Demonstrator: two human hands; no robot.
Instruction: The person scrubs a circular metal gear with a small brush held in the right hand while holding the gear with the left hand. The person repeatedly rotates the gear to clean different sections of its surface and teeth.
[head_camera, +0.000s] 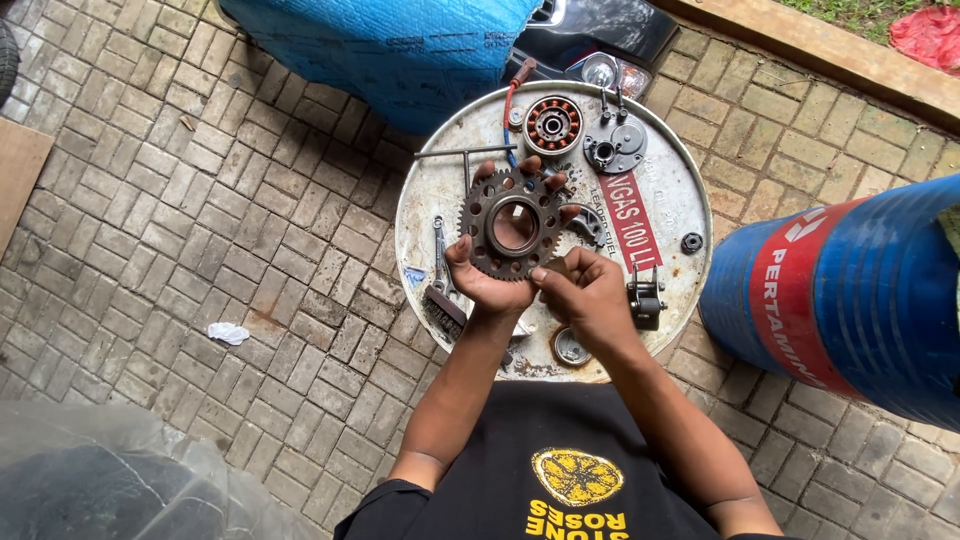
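A dark, rusty toothed sprocket (514, 226) with a large round centre hole lies flat on my left hand (487, 281), whose fingertips wrap around its far edge. My right hand (583, 295) is beside it, thumb and fingers pinching the sprocket's near right rim. Both hands hover above a white drum lid (672, 205) that serves as a work surface.
On the lid lie a copper-wound stator (552, 124), a grey metal plate part (614, 147), a T-handle wrench (466, 156), a spanner (439, 250), a wire brush (444, 306), a small black nut (691, 242). A blue and red drum (850, 300) stands right. Brick paving all around.
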